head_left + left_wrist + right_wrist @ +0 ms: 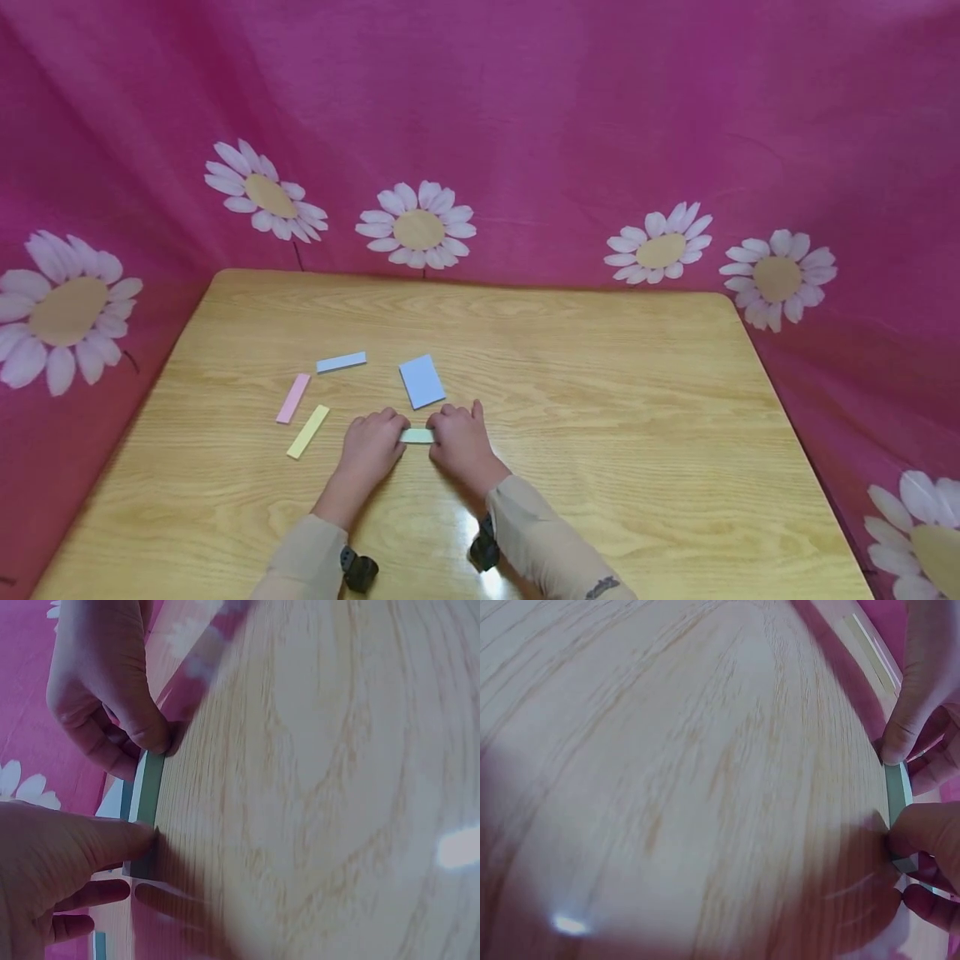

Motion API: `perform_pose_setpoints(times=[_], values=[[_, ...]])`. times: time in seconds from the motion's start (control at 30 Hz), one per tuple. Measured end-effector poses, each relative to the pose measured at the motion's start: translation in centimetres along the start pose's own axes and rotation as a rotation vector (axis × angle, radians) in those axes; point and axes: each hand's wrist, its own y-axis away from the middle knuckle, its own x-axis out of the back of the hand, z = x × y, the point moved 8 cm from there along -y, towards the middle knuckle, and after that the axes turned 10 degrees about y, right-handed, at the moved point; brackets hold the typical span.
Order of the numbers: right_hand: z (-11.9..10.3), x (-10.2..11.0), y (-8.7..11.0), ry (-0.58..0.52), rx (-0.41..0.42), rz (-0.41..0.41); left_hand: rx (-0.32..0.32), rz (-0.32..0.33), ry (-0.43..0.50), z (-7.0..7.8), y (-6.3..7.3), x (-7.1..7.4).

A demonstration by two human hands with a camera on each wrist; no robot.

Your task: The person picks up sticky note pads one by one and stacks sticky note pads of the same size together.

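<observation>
A narrow light-green sticky-note pad [417, 436] lies crosswise on the table between my two hands. My left hand [372, 442] pinches its left end, with the thumb on the near long side in the left wrist view. The right hand [461, 440] holds the other end between thumb and curled fingers; its index finger sticks out in the head view. Both ends of the green pad [898, 796] are partly covered by fingers. Just beyond the hands lies a larger blue sticky-note pad [422, 382], tilted a little.
Left of the hands lie three narrow pads: yellow [308, 432], pink [293, 398] and pale blue [341, 362]. The wooden table [637, 417] meets a pink cloth [540, 125] with daisies at its back and sides. Small black cameras [360, 572] sit at both wrists.
</observation>
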Motion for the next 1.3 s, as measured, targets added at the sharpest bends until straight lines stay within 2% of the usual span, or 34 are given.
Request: perform_pose_setpoints(times=[0.3, 0.6, 0.93, 1.3], values=[[1.7, 0.2, 0.6, -0.046, -0.025, -0.029, -0.009, -0.029, -0.018, 1.3, -0.7, -0.6], [2.6, 0.0, 1.6, -0.005, -0.02, -0.022, -0.029, -0.049, -0.016, 2.7, -0.3, -1.6], [4.6, 0.5, 2.3, -0.024, -0.049, 0.0, -0.109, 0.016, -0.023, 4.6, -0.8, -1.9], [6.3, 1.0, 2.9, -0.021, -0.069, 0.009, -0.13, 0.006, -0.034, 6.1, -1.5, -2.2]])
